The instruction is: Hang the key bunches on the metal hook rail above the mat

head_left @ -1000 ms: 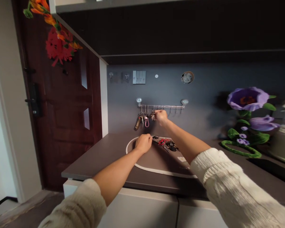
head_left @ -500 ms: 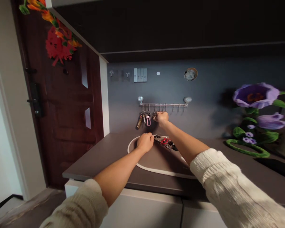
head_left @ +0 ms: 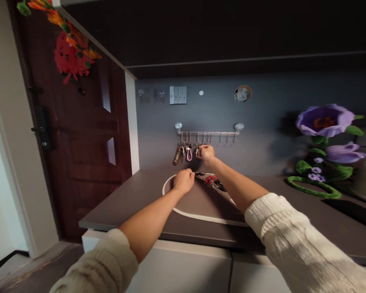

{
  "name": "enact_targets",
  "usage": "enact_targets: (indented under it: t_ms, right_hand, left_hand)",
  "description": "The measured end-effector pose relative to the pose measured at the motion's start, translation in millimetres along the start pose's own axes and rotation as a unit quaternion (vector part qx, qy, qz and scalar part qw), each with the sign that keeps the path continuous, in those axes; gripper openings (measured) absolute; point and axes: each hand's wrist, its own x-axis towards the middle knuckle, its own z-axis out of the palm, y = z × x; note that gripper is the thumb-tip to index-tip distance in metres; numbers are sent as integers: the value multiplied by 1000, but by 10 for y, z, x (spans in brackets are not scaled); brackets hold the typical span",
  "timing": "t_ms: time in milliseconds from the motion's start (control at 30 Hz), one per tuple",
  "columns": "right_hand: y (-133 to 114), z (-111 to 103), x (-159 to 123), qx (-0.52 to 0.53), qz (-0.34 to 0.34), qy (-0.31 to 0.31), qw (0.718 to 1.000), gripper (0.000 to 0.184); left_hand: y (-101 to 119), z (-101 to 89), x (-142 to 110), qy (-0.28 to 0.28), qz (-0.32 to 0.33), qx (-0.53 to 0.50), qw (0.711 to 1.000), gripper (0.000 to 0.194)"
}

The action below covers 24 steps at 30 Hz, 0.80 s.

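Keys hang from the hook rail at centre: light, stiff, slippery metal, best taken by the ring. The right hand curls beside them, the left hand half-closed by the key pile on the mat; neither hold is clear.

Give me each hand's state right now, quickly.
Left hand: closed, beside the pile of keys; cannot tell if it grips one.
Right hand: closed, next to a key ring hanging from the hook rail; grip unclear.

One left hand, one right hand, one metal rail, two suction cups, two wall hooks and one switch panel show.
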Motion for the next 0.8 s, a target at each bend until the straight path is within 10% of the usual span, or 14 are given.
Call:
enact_targets:
  t_ms: [133,800]
  right_hand:
    - [-37,-15,-148,43,85,38,995,12]
    - [-38,-413,-880,-29,102,-37,994,13]
  left_hand:
    - [-28,11,10,1,-3,-7,1000,28]
    - [-131,24,39,-41,-18,24,999,24]
